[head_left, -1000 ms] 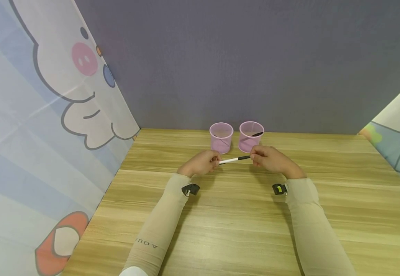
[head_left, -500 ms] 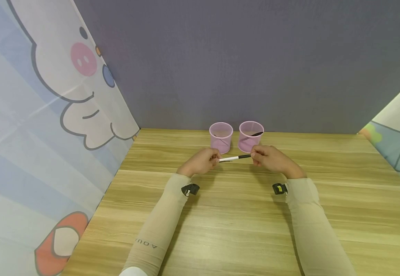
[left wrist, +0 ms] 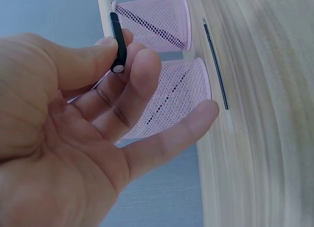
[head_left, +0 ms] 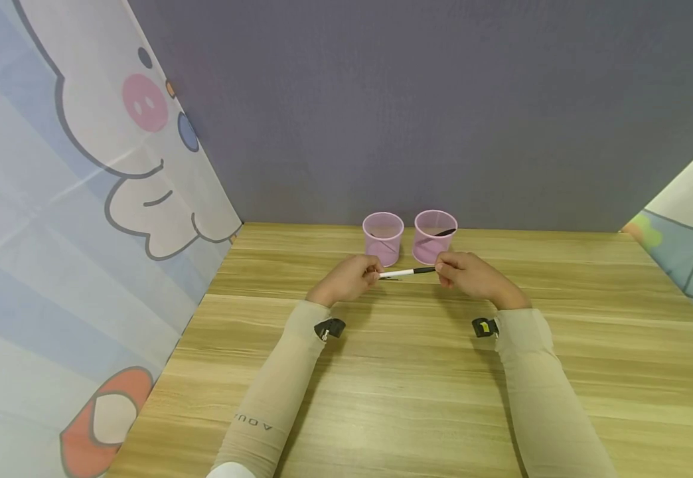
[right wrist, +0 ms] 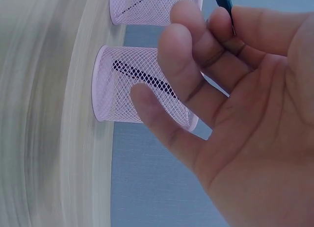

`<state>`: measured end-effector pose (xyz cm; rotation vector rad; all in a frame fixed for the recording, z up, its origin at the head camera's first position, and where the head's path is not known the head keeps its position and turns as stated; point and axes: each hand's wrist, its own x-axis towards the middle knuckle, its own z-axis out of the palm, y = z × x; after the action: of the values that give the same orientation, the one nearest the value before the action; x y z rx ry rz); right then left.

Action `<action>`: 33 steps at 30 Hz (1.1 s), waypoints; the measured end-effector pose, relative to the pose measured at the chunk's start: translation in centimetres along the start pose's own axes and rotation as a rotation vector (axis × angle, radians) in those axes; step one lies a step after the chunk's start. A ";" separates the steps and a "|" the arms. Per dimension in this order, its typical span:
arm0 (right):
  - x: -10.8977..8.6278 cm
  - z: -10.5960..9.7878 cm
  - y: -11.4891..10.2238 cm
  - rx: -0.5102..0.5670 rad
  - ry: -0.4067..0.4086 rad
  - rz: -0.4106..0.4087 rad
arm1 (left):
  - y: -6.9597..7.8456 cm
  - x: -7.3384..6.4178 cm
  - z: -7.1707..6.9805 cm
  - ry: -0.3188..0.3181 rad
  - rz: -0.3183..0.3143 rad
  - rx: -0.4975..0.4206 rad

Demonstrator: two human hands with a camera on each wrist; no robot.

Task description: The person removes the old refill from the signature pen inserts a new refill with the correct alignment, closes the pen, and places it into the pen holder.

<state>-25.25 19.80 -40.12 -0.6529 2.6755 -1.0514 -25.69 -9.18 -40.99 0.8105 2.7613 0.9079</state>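
Observation:
Between my two hands a pen (head_left: 397, 273) with a white barrel and a black front section lies crosswise in the head view. My left hand (head_left: 349, 277) pinches its clip end; the black clip (left wrist: 118, 43) shows between thumb and forefinger in the left wrist view. My right hand (head_left: 468, 275) pinches the black front end (right wrist: 223, 0), and a fine point shows by the fingertips in the right wrist view. Below the pen, a thin pen refill (left wrist: 218, 70) with dark ink lies on the table near the left hand's little finger.
Two pink mesh cups stand just beyond the hands. The left cup (head_left: 383, 251) holds a thin dark stick, and the right cup (head_left: 429, 251) a thicker black pen (head_left: 445, 232). A grey wall (head_left: 418, 113) rises behind the wooden table (head_left: 406, 385).
The left hand and its end of the pen have shifted slightly away from me, so the pen lies more level. More of the refill shows below it. The right hand has barely moved.

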 end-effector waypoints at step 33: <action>-0.1 0.1 -0.1 0.039 0.158 -0.092 | 0.4 -0.2 -0.4 0.031 0.029 -0.053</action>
<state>-25.14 19.70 -40.13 -0.7200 2.7727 -1.2244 -25.41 -9.21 -40.48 0.8369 2.7455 1.0034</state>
